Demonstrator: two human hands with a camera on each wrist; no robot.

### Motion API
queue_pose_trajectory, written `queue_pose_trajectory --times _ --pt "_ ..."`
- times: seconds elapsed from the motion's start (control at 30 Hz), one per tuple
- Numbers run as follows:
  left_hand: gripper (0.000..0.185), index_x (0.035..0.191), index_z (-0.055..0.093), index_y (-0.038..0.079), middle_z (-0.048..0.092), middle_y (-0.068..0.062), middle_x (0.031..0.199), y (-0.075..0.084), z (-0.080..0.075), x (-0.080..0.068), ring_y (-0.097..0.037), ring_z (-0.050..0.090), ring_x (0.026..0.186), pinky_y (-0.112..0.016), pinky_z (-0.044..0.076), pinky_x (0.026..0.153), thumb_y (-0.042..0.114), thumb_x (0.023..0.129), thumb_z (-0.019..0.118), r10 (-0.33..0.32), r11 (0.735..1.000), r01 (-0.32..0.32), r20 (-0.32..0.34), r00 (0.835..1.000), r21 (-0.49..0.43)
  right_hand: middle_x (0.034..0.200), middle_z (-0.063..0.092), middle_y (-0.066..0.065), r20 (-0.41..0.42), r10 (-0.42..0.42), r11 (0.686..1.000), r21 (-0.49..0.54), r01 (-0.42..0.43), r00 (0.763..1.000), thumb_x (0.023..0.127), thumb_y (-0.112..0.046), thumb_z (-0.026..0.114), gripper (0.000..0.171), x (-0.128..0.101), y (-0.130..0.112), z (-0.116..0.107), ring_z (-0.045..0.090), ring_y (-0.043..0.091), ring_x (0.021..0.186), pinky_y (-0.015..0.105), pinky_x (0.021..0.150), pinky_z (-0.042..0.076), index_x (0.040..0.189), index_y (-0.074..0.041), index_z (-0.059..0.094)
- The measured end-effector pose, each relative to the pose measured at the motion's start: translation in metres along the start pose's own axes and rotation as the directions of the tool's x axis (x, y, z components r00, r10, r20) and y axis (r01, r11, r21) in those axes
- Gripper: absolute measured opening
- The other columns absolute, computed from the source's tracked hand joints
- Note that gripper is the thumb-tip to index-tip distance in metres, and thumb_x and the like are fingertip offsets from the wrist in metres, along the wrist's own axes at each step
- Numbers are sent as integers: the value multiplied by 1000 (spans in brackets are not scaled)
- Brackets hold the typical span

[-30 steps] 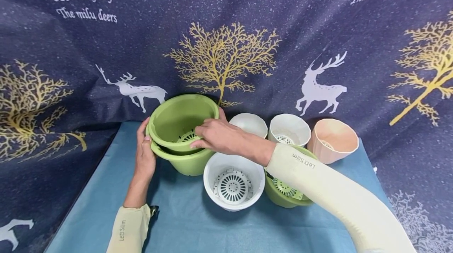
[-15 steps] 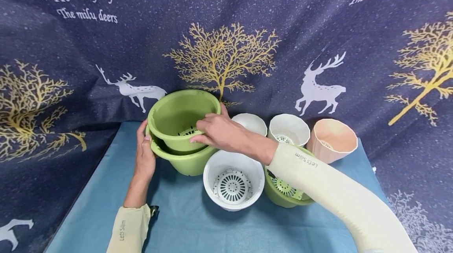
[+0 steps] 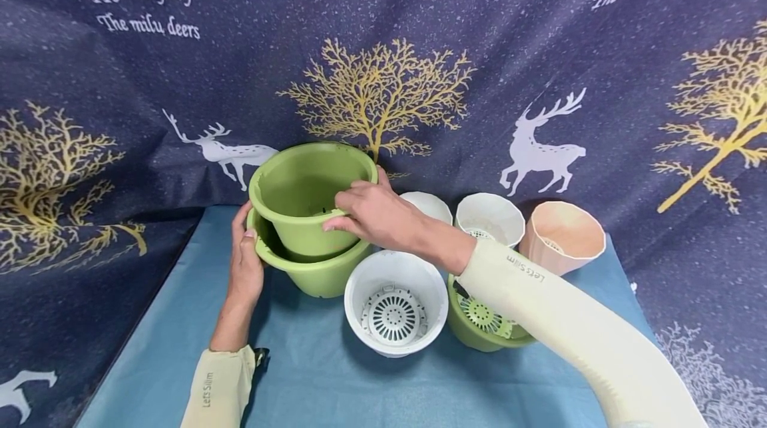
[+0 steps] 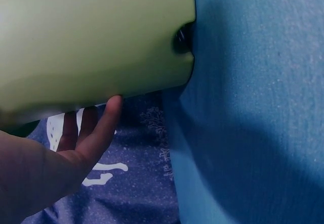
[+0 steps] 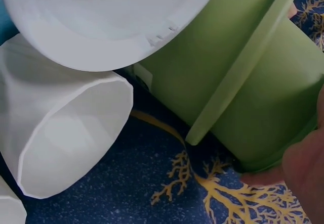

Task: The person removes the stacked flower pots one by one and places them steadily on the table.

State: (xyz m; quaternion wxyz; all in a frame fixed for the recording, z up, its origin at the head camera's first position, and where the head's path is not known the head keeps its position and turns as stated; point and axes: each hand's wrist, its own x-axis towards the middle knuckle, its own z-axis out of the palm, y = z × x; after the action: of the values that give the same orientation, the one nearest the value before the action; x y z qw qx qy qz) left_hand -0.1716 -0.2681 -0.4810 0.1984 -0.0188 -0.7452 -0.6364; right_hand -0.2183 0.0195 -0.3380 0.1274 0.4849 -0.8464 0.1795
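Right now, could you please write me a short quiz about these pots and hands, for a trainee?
1. True or false: the upper green pot sits partly inside the lower green pot.
2. Which hand grips the rim of the upper green pot? A) left hand B) right hand C) neither
3. Fill in: the peach pot stands at the far ____ end of the back row.

Key:
1. True.
2. B: the right hand has its fingers curled over the rim; the left hand rests against the side of the lower pot.
3. Right.
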Motion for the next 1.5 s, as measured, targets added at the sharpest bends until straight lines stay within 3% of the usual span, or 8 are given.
queue_pose_trajectory --times 0.23,0.37,0.5,0.6,0.8,0.9,1.27,1.5 --pt "52 166 31 33 50 -9 105 1 0 0 -14 42 56 -24 40 52 31 114 25 0 1000 0 8 1000 19 73 48 -7 -33 -14 999 33 15 999 101 -41 69 34 2 0 -6 52 15 82 82 114 19 81 -19 53" --pt "53 166 31 32 51 -8 114 0 0 0 -13 44 59 -23 41 53 30 113 24 -6 1000 6 6 1000 24 74 48 -7 -42 -22 999 22 23 999 101 -41 68 34 3 -1 -10 53 15 82 81 112 24 81 -18 53" --pt "55 167 31 27 47 -6 147 -1 1 1 -15 58 95 -21 49 77 26 113 24 10 1000 -10 1 1000 -15 75 48 -6 -47 -15 1000 19 16 999 101 -43 67 35 4 -3 -15 53 15 83 81 111 26 81 -18 52" --pt "55 167 33 23 37 -3 165 -3 2 3 -17 48 132 -19 42 102 21 112 25 43 998 -44 -9 999 -48 74 46 -6 -79 -30 999 21 32 996 100 -44 67 37 4 -3 -22 51 16 81 77 109 30 79 -18 51" --pt "55 166 33 16 35 -6 168 -4 2 4 -13 39 145 -18 33 112 17 112 26 88 995 -88 -12 996 -51 72 44 -5 -148 -69 997 19 73 987 99 -65 35 54 4 -4 -32 47 17 77 77 109 29 77 -17 47" --pt "55 166 33 17 36 -5 168 -3 2 4 -13 37 148 -19 30 114 17 112 26 97 995 -97 -16 995 -14 71 43 -5 -186 -87 995 26 93 979 99 -66 31 57 4 -5 -38 46 17 76 71 107 32 77 -16 47" --pt "57 167 34 22 36 -2 168 -1 2 2 -15 39 144 -20 31 111 18 111 25 73 997 -73 -18 997 25 70 44 -4 -315 -157 986 8 168 936 103 -63 37 56 -2 -10 -59 43 16 72 66 103 38 76 -14 49" --pt "56 167 31 29 42 -4 160 1 1 1 -26 58 106 -20 52 71 25 112 23 3 1000 -3 -4 1000 1 70 43 -4 -373 -168 982 21 190 913 104 -61 40 55 -13 -16 -71 41 13 69 78 116 24 75 -15 48"
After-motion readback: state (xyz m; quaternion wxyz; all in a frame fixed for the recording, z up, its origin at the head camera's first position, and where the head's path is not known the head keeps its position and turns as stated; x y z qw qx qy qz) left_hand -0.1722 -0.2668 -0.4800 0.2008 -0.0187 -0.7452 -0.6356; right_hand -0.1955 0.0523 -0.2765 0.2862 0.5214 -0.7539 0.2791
